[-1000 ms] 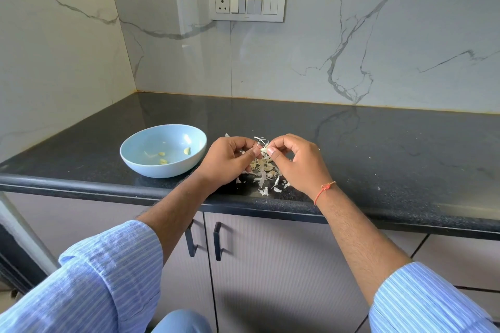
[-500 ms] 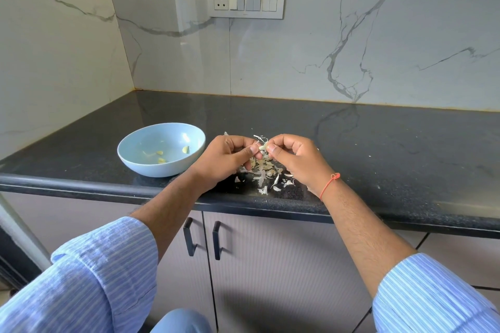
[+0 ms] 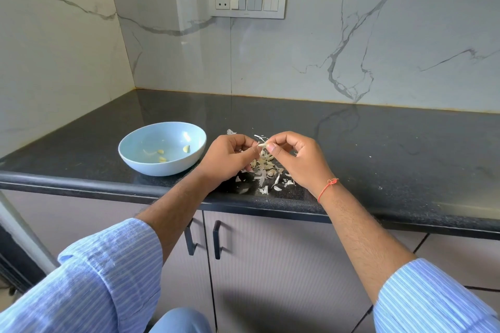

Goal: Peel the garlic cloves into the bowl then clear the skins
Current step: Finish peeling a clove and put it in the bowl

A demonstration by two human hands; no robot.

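Near the front edge of the dark surface (image 3: 378, 148), toward its left end, sits the pale blue bowl (image 3: 140, 159), with a few peeled cloves (image 3: 186, 148) lying apart on its floor. Just right of the bowl, and not touching its rim, is the left hand (image 3: 228, 159), fingers curled, its thumb and forefinger closed to a narrow pinch at the blunt end of the garlic clove (image 3: 263, 144). That clove hangs in the air between the two hands, its long axis running roughly left to right. The right hand (image 3: 295, 160) pinches the other end between thumb and forefinger, the remaining fingers curled loosely. Directly below the hands lies the heap of skins (image 3: 263, 170), mixed with what look like unpeeled cloves (hard to tell apart at this size), spreading toward the front edge. The bowl lies to the left of the held clove, so the left hand is the nearer one for dropping it in; I judge the peeling is mid-way, with skin apparently clinging to this clove and the clearing not yet begun.
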